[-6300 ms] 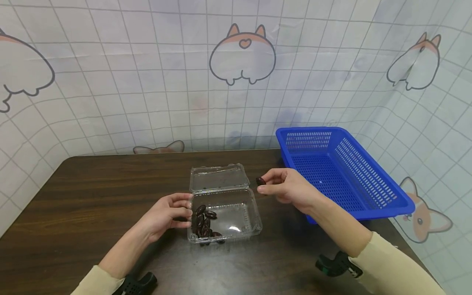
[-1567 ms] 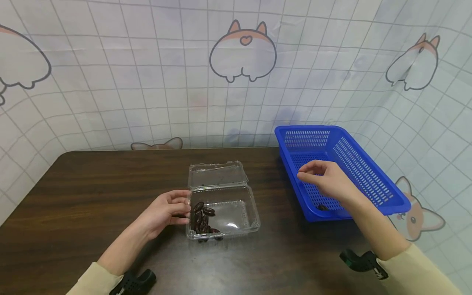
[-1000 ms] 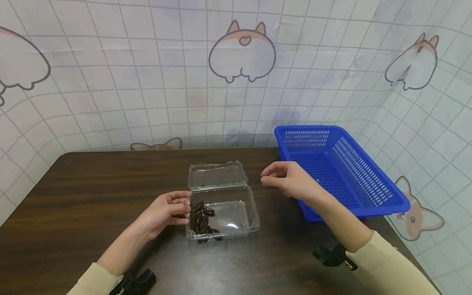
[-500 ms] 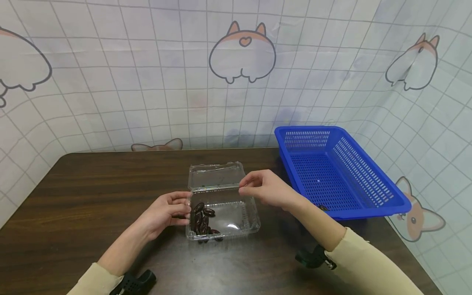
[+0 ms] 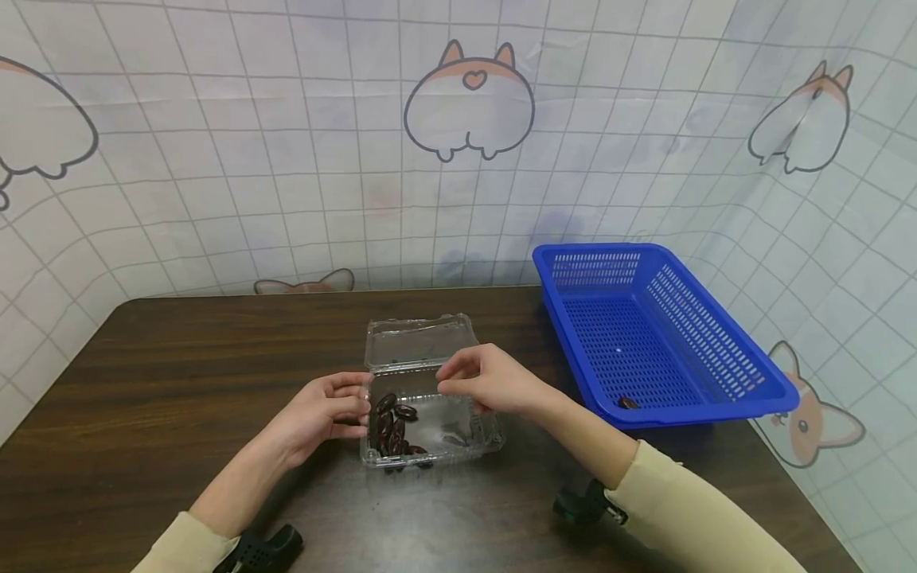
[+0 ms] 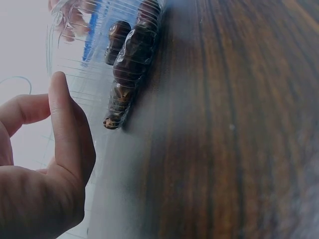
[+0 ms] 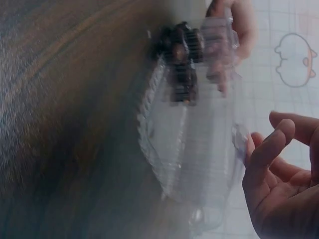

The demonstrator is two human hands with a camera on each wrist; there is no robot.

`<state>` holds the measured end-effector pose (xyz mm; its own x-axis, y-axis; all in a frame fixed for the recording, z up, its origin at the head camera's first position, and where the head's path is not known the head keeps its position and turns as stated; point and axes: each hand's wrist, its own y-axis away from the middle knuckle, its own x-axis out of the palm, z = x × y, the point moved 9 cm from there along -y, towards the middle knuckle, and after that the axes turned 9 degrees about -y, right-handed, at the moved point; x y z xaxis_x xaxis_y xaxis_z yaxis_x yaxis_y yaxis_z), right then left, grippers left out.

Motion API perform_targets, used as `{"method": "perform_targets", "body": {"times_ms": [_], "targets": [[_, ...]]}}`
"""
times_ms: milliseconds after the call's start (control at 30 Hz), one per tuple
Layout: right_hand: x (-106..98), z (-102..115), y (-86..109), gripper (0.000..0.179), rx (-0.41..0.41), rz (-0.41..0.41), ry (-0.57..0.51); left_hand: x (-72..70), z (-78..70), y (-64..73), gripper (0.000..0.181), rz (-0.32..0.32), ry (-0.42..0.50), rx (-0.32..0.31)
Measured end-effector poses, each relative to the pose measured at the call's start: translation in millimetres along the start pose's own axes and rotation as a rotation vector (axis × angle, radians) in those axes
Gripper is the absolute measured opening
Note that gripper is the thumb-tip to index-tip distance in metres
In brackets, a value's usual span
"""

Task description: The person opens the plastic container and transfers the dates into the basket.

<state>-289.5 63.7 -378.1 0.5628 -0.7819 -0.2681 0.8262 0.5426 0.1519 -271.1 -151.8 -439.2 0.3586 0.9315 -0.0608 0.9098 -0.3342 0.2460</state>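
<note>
A clear plastic clamshell box [image 5: 451, 410] sits on the table with its lid [image 5: 423, 342] folded back. Several dark, glossy dates [image 5: 390, 426] lie piled in its left part; the left wrist view shows the dates [image 6: 130, 64] through the clear wall. My left hand [image 5: 333, 410] touches the box's left side with extended fingers. My right hand [image 5: 494, 380] hovers over the box's right part, thumb and index finger apart, nothing between them. One date [image 5: 627, 403] lies in the near corner of the blue basket [image 5: 587, 374].
The blue slotted basket stands at the table's right side, right of the box. A brown wood-grain table [image 5: 215, 358] runs back to a wall covered in white grid cloth [image 5: 286, 159] with cartoon dog prints. Dark camera mounts [image 5: 587, 503] sit at both wrists.
Earlier my right hand pinched a date beside the box; a date now lies in the basket. The emptied right hand has moved left from the basket to over the box. My left hand stays put.
</note>
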Motion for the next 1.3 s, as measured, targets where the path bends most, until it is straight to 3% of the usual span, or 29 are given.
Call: {"method": "perform_targets", "body": {"times_ms": [367,733,1067,1300], "targets": [[19.5,-6.3,-11.7,0.027,-0.001,0.02,0.001,-0.7,-2.2,-1.0,0.058,-0.011,-0.01,0.004],[35.9,-8.6,-25.3,0.019,-0.038,0.014,0.06,-1.2,-3.4,-1.3,0.058,-0.014,-0.008,0.004],[47.4,-22.4,-30.7,0.019,-0.012,-0.03,0.16,1.5,-0.4,-1.0,0.059,-0.014,-0.007,-0.002],[53.3,-25.2,-35.4,0.016,-0.01,0.005,0.168,1.2,-0.8,0.2,0.06,-0.007,-0.005,0.003]]}}
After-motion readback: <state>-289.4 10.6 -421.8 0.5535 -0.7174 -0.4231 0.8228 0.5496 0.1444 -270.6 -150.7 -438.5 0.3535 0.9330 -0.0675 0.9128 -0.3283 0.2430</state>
